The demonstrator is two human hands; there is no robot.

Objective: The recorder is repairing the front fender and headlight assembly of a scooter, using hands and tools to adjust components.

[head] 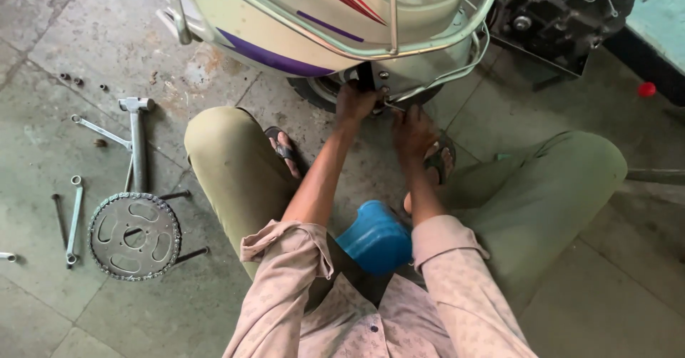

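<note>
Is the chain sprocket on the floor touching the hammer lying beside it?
Touching. The head view shows the hammer handle's lower end meeting the top rim of the chain sprocket, with no floor visible between them.

Floor (85,23): large grey concrete slabs, stained and worn, joints visible – rust-coloured patch near the top centre. Light even and diffuse, soft shadows only. Lying on the floor at left: a chain sprocket (134,235), a hammer (137,144), two ring spanners (73,219), a few loose nuts (75,81) near the upper left. A small red cap (646,89) lies at upper right beside a teal painted surface (660,12) with a dark lower edge. A blue plastic stool (376,238) stands on the floor – low centre.
</note>
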